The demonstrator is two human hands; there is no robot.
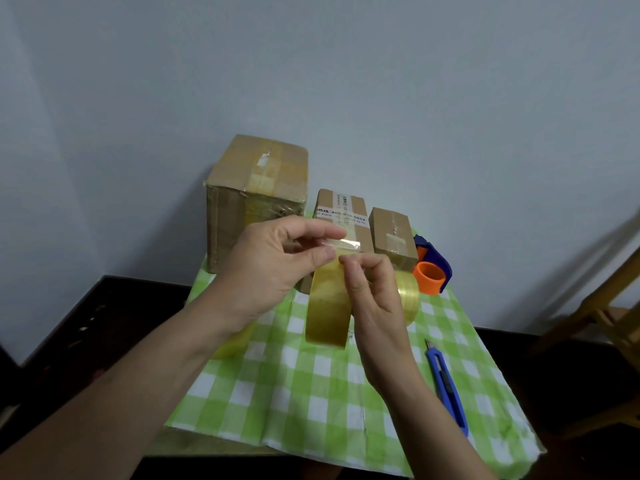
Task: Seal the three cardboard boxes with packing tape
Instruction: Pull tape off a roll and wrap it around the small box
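Observation:
Three cardboard boxes stand at the back of the table: a large box on the left, a medium box with a white label in the middle, and a small box on the right. All carry strips of clear tape on top. I hold a yellowish tape roll upright above the cloth. My right hand grips the roll, its fingers at the top edge. My left hand pinches the peeled free end of the tape between thumb and fingers.
A green-and-white checked cloth covers the table. A second tape roll lies behind my right hand and another under my left wrist. A blue-and-orange tape dispenser sits at the right, a blue utility knife nearer me. Wooden furniture stands right.

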